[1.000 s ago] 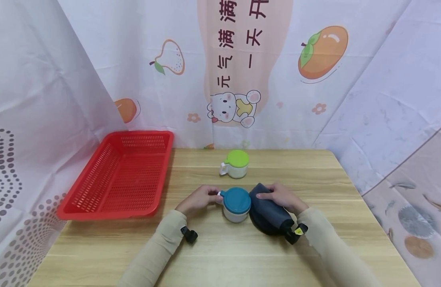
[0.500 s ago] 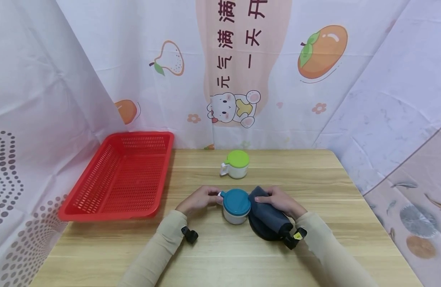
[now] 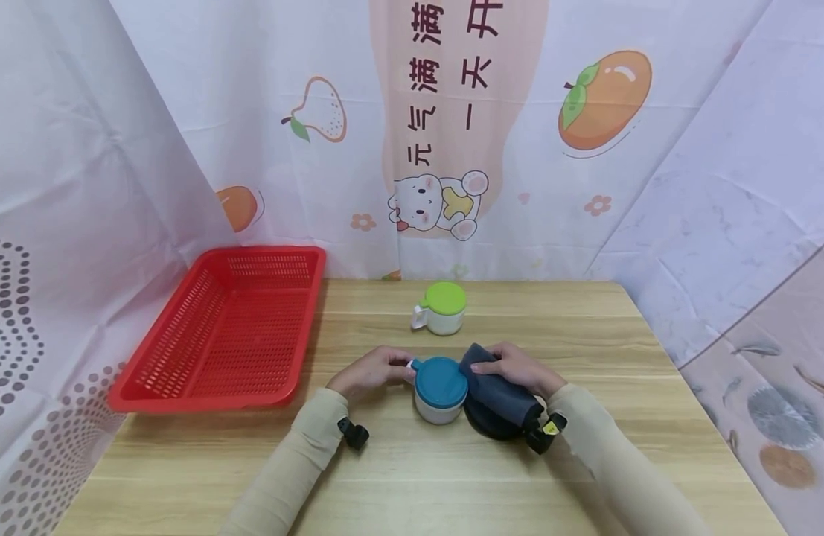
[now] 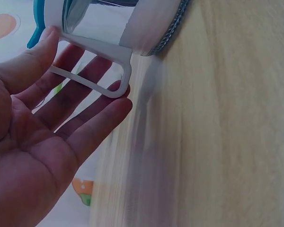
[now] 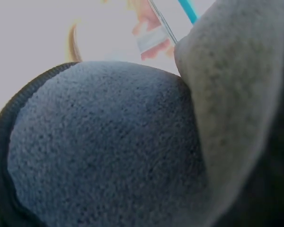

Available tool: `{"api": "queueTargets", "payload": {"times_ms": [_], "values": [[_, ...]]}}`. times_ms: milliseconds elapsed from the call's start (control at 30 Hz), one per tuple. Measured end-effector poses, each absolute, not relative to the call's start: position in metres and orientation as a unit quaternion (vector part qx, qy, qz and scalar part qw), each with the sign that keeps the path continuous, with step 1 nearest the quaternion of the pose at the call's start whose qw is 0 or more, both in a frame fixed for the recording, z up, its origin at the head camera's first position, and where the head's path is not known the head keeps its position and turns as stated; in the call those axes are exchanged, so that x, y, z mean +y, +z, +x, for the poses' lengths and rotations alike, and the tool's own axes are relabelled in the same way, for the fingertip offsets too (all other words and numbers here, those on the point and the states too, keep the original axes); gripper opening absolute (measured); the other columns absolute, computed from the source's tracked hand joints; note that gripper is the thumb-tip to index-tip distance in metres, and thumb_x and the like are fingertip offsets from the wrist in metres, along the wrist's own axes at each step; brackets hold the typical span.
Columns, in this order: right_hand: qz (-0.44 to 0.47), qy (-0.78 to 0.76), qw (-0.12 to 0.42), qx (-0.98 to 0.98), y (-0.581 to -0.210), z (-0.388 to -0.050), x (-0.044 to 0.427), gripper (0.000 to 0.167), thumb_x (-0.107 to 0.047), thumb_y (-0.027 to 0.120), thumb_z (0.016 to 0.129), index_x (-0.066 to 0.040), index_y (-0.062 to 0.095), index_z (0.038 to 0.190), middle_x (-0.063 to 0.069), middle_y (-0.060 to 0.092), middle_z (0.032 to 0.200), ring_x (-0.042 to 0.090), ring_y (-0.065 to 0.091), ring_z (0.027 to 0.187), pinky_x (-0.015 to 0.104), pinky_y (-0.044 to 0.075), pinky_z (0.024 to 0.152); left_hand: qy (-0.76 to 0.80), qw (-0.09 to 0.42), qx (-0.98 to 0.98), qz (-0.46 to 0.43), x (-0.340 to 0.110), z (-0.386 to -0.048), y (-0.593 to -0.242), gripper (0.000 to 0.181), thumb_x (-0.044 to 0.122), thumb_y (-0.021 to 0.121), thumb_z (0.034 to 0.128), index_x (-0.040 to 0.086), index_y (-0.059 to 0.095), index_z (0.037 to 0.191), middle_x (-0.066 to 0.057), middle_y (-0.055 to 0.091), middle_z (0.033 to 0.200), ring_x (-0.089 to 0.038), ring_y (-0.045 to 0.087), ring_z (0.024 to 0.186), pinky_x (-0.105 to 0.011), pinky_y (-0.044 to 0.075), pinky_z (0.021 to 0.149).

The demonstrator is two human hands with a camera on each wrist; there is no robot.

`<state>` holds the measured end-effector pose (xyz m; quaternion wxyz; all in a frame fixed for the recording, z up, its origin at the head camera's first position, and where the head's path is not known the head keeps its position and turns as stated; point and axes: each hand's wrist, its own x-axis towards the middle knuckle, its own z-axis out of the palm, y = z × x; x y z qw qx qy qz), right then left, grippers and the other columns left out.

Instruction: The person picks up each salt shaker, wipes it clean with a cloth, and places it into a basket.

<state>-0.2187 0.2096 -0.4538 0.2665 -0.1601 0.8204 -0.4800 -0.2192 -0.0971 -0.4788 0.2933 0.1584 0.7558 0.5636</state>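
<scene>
A white jar with a blue lid (image 3: 441,383) stands in front of the person. The left hand (image 3: 373,372) holds its white handle (image 4: 99,87); in the left wrist view the thumb of the left hand (image 4: 47,123) lies at the handle's top and the fingers curl around it. The right hand (image 3: 522,368) grips a dark grey cloth (image 3: 499,394), which touches the jar's right side. Part of the cloth hangs down to the table. In the right wrist view the cloth (image 5: 104,146) fills most of the picture and hides the right hand.
A second jar with a green lid (image 3: 445,299) stands behind the blue-lidded one, its handle to the left. A red basket (image 3: 291,372) sits at the table's left side. A printed curtain (image 3: 345,186) hangs behind the wooden table (image 3: 425,491).
The right hand and the cloth have shifted slightly left. The blue-lidded jar sits a little nearer the person, while the left hand has barely moved.
</scene>
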Motion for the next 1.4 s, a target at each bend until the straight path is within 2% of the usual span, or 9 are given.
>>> {"api": "queueTargets", "payload": {"times_ms": [300,633,767,1033,1133,1400], "values": [[-0.168,-0.467,0.288,0.819,-0.450,-0.235,0.204,0.031,-0.028,0.064,0.093,-0.001,0.068,0.106,0.003,0.065,0.090,0.016,0.060,0.078,0.029,0.050,0.070,0.557,0.292,0.759,0.169,-0.097,-0.220,-0.478,0.023,0.014,0.060,0.0963,0.003,0.067,0.116,0.001,0.066,0.096,-0.013,0.059,0.091,-0.036,0.052,0.095],[-0.190,-0.435,0.285,0.833,-0.450,-0.254,0.191,0.026,-0.029,0.064,0.092,-0.004,0.069,0.100,0.001,0.064,0.089,0.016,0.057,0.082,0.028,0.046,0.076,0.547,0.281,0.773,0.157,-0.098,-0.219,-0.477,0.027,0.016,0.062,0.0955,0.006,0.067,0.119,-0.003,0.069,0.103,-0.013,0.060,0.093,-0.037,0.052,0.095],[-0.202,-0.435,0.293,0.827,-0.450,-0.261,0.186,0.026,-0.028,0.065,0.092,-0.005,0.070,0.102,0.000,0.064,0.091,0.015,0.057,0.086,0.028,0.045,0.080,0.546,0.273,0.779,0.143,-0.096,-0.219,-0.476,0.028,0.017,0.064,0.0944,0.007,0.068,0.120,-0.006,0.070,0.108,-0.014,0.062,0.093,-0.038,0.053,0.095],[-0.205,-0.416,0.323,0.825,-0.450,-0.273,0.175,0.026,-0.028,0.068,0.089,-0.006,0.070,0.103,-0.001,0.063,0.091,0.016,0.056,0.086,0.028,0.043,0.079,0.551,0.276,0.776,0.134,-0.096,-0.221,-0.479,0.027,0.016,0.066,0.0926,0.007,0.070,0.118,-0.006,0.071,0.106,-0.018,0.063,0.093,-0.038,0.054,0.093],[-0.208,-0.404,0.316,0.833,-0.450,-0.277,0.169,0.025,-0.028,0.068,0.089,-0.007,0.069,0.103,-0.001,0.063,0.092,0.015,0.055,0.087,0.028,0.042,0.080,0.553,0.273,0.775,0.135,-0.096,-0.222,-0.480,0.028,0.017,0.066,0.0924,0.007,0.069,0.118,-0.006,0.071,0.105,-0.017,0.063,0.091,-0.037,0.055,0.092],[-0.250,-0.371,0.286,0.847,-0.453,-0.281,0.152,0.020,-0.027,0.070,0.088,-0.007,0.070,0.092,-0.004,0.062,0.081,0.013,0.055,0.082,0.028,0.042,0.079,0.560,0.275,0.770,0.138,-0.096,-0.222,-0.479,0.026,0.015,0.065,0.0931,0.006,0.070,0.118,-0.006,0.072,0.105,-0.012,0.063,0.089,-0.035,0.055,0.092]]}}
